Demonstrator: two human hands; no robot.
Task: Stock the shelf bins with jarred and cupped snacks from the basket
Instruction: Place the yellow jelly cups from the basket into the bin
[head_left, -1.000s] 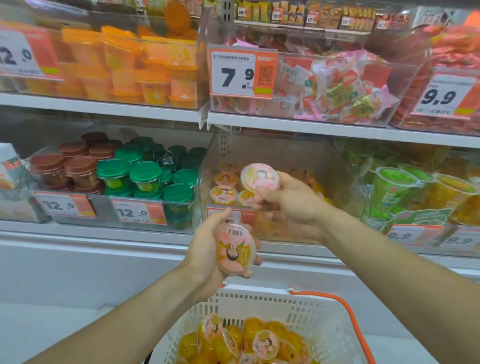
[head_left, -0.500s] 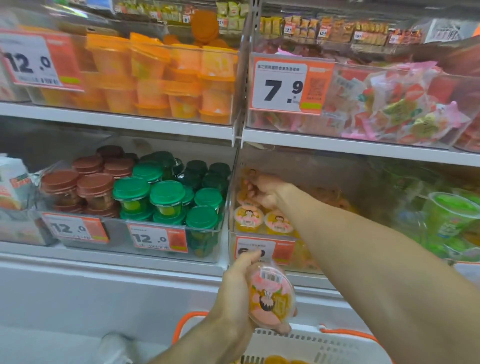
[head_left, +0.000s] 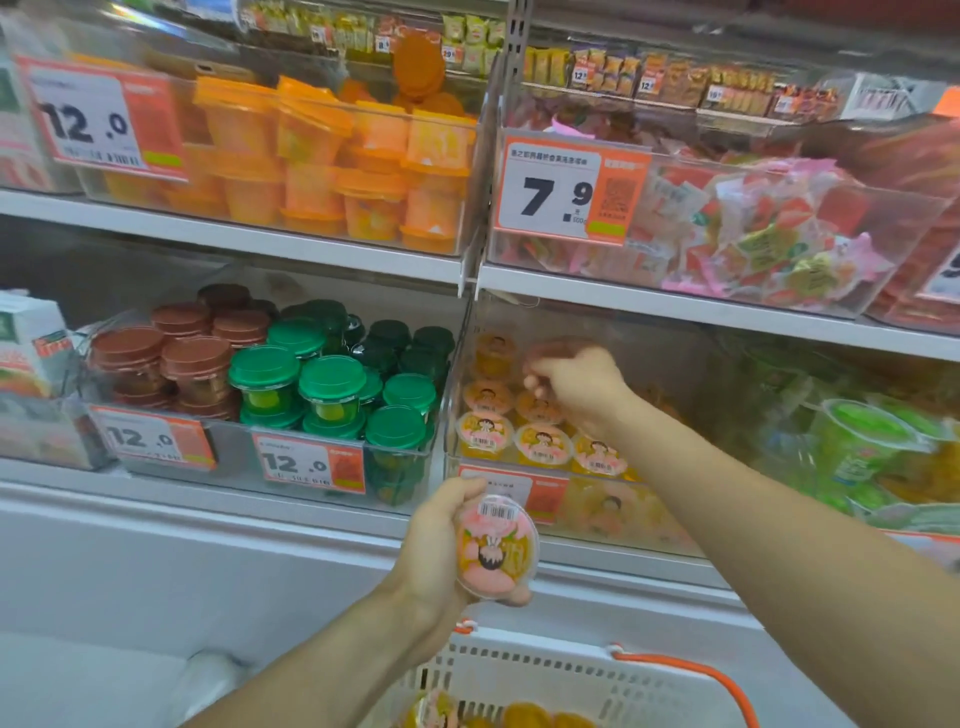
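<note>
My left hand (head_left: 436, 540) grips a pink-lidded fruit cup (head_left: 496, 551) in front of the shelf edge, above the white basket (head_left: 545, 670). More of the same cups (head_left: 524, 719) lie in the basket. My right hand (head_left: 576, 384) reaches into the clear shelf bin (head_left: 649, 514), over rows of matching cups (head_left: 543, 441). Its fingers curl downward and are blurred. A faint pink shape sits by its knuckles, and I cannot tell whether the hand holds it.
Green-lidded jars (head_left: 332, 384) and brown-lidded jars (head_left: 192, 358) fill the bins to the left. Orange cups (head_left: 332, 156) and wrapped sweets (head_left: 753, 234) sit on the shelf above. Green cups (head_left: 857, 447) stand at the right. The basket has an orange handle (head_left: 717, 680).
My right hand carried a cup into the bin, reached to its back left, and has since drawn back toward the right. My left hand kept its cup and rose slightly.
</note>
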